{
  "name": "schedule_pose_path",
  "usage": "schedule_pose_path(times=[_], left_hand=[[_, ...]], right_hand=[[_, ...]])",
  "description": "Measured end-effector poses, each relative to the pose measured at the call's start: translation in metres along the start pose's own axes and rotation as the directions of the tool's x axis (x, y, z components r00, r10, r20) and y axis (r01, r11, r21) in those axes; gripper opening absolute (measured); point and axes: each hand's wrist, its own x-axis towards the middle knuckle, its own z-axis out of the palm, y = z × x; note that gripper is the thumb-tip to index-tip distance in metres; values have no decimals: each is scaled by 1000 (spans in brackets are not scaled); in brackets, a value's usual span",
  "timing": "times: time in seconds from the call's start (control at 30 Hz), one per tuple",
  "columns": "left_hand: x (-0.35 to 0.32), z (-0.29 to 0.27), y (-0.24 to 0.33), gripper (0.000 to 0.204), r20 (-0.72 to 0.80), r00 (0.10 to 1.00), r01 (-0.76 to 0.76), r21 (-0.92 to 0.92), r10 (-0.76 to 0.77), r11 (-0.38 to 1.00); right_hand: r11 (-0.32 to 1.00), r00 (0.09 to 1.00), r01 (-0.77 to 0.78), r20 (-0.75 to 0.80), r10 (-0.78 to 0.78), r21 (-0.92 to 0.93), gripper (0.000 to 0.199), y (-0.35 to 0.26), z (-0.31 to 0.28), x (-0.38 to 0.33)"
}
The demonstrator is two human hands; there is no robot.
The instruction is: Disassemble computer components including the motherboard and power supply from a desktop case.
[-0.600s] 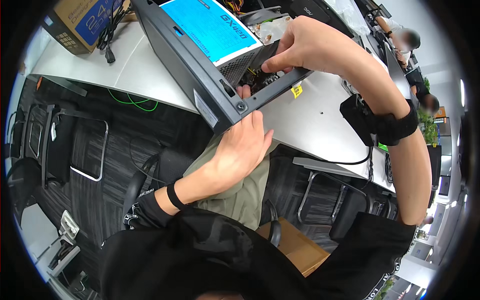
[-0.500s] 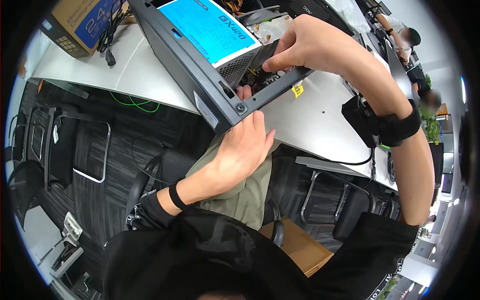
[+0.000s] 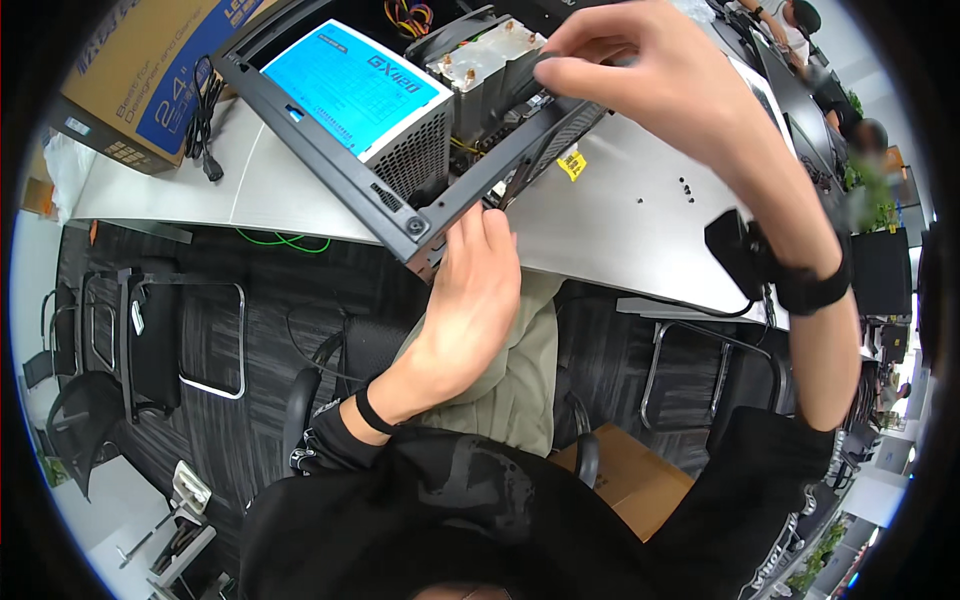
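An open black computer case (image 3: pixel 345 185) lies tilted on the table, with a blue-labelled power supply (image 3: pixel 355 85) in it. Beside that stands a metal CPU cooler (image 3: pixel 490 65) with copper pipe ends. My left hand (image 3: pixel 470 300) reaches up to the case's near end, its fingers stretched out and touching the frame; their tips are partly hidden. Above the case's right side, my right hand (image 3: pixel 650 85) is closed in a pinch, thumb against fingers. Something dark shows by its fingertips, too blurred to name. A yellow tag (image 3: pixel 572 165) sticks out beside the frame.
Several small dark screws (image 3: pixel 686 188) lie on the white table (image 3: pixel 610 225). At the left stand a brown-and-blue carton (image 3: pixel 140 100) and a coiled black cable (image 3: pixel 200 130). A black device (image 3: pixel 735 255) with a cord is strapped to my right wrist. Other people sit at far right.
My right hand has lifted out of the case's interior to above its edge. The left fingertips, seen inside the case before, are now at its outer end. The view has shifted.
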Motion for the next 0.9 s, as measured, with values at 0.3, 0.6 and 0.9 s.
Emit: schedule_pose_path(times=[0.3,0.6,0.9], left_hand=[[3,-5,5,36,-126,992,20,100,-7,995],[4,-23,-45,36,-204,972,-73,197,114,978],[8,-39,-72,30,-217,974,99,181,-59,978]], right_hand=[[412,830,247,-411,376,877,35,107,64,-116],[308,817,109,-262,514,945,29,131,130,-164],[504,848,44,-298,438,863,23,134,145,-166]])
